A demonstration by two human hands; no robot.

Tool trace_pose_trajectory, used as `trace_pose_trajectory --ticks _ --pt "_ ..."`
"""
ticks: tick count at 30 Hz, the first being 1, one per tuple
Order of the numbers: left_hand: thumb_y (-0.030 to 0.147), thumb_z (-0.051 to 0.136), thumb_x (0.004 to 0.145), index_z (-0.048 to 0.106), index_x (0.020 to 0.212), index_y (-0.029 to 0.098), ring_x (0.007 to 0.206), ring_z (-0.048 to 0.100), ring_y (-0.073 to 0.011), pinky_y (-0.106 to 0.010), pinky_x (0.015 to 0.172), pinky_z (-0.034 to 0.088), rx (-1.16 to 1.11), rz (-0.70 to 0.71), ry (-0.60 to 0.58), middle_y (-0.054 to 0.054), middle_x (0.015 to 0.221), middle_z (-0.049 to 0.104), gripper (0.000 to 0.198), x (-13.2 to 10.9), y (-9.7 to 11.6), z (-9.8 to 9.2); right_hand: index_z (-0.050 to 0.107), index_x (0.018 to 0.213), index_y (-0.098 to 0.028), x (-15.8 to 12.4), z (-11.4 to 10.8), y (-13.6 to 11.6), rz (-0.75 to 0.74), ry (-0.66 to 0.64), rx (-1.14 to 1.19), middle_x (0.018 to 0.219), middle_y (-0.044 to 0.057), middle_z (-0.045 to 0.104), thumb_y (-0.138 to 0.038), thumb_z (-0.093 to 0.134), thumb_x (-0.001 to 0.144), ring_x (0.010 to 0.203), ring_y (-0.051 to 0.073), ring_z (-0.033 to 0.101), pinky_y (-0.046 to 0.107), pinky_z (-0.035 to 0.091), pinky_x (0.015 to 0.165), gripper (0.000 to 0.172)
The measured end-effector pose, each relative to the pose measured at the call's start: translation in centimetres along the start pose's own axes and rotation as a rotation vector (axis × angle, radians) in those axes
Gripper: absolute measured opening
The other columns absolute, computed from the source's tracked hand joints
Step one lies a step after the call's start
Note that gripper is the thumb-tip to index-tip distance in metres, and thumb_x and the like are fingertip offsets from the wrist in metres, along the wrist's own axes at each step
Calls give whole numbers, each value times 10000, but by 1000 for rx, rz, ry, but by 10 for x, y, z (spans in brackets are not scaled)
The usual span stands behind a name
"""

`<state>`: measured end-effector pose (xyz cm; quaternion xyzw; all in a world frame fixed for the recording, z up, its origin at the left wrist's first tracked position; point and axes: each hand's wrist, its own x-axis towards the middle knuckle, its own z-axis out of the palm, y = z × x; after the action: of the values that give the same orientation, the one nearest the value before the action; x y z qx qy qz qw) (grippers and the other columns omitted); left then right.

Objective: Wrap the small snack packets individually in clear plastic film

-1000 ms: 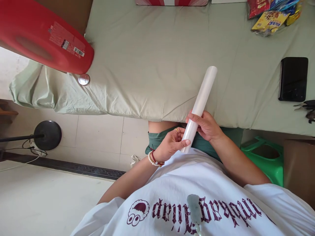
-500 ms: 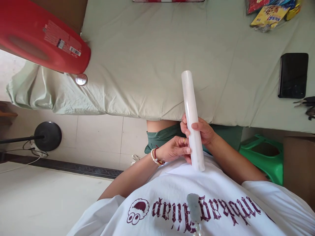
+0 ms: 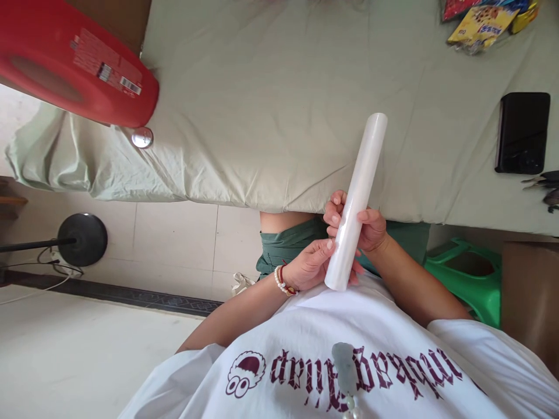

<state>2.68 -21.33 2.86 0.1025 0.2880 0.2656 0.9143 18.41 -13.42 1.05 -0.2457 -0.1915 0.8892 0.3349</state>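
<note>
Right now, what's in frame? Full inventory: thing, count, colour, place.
roll: 1, translucent white, held in both hands over the sheet's near edge
sheet: 1, pale green, covers the surface ahead
red container: 1, red with label, top left
round metal piece: 1, silver, on the sheet just below the container
black device: 1, black, flat on the sheet, right
snack packets: several, mixed colours, top right
dark object: 1, black, right edge, unclear
stool: 1, green, floor, lower right
stand base: 1, black, floor, left, cables beside it
left hand: 1, bead bracelet at wrist, grips the roll's near end
right hand: 1, wraps the roll higher up
shirt: 1, white, maroon print, bottom
</note>
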Motion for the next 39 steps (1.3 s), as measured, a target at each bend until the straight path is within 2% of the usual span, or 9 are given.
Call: trace_pose_trajectory --ticks 5,10,19,24,27,30,33,35,39 --pt "599 856 798 698 1045 123 773 780 -245 -377 770 628 156 106 94 -133 909 800 559 -2 11 0 582 1172 -241 -4 5 -4 -56 227 -205 839 -17 633 -547 805 747 572 120 449 254 345 466 569" --pt "488 908 778 672 1088 135 869 763 -239 -368 833 599 167 66 73 -133 958 789 526 0 10 2 625 1053 -211 -3 11 4 -133 350 -325 743 -18 605 -466 691 821 633 149 489 282 392 548 351" --pt "672 816 780 614 877 146 690 626 -155 -278 641 475 595 17 269 -55 786 702 571 4 4 -8 541 972 -232 0 1 29 -253 420 -698 802 -19 640 -533 703 862 713 163 574 307 476 664 359" --pt "768 774 747 645 800 159 669 600 -148 -265 610 454 991 44 278 -34 726 684 625 0 48 -6 505 959 -239 -5 -3 16 -250 382 -903 801 -25 634 -571 720 854 705 161 576 306 479 657 408" --pt "760 627 892 645 935 164 607 564 -98 -238 562 429 934 275 457 -34 807 690 598 2 81 2 507 976 -243 -14 0 0 -222 341 -1072 783 -28 610 -565 690 873 691 165 563 304 467 643 384" --pt "691 735 859 585 1105 186 566 549 -65 -219 530 423 816 476 616 -17 916 690 582 15 102 10 495 990 -248 -24 8 -11 -118 334 -1336 742 -26 590 -519 664 870 660 187 559 306 426 610 341" --pt "637 849 773 571 949 175 563 541 -66 -211 526 417 801 544 682 21 771 629 567 31 107 15 481 1022 -244 -35 17 -17 33 378 -1608 701 -11 595 -498 611 880 602 219 564 315 362 574 319" --pt "654 836 778 553 873 178 538 531 -68 -210 508 407 807 542 661 36 684 598 561 37 105 14 481 1065 -235 -43 21 -19 85 402 -1707 729 16 628 -491 571 898 618 245 596 324 359 582 319" --pt "728 757 809 544 889 181 513 588 -94 -209 487 436 722 450 443 23 608 630 593 36 92 3 490 1106 -220 -57 23 -28 185 336 -1733 818 58 684 -453 558 891 697 271 653 340 409 628 324"
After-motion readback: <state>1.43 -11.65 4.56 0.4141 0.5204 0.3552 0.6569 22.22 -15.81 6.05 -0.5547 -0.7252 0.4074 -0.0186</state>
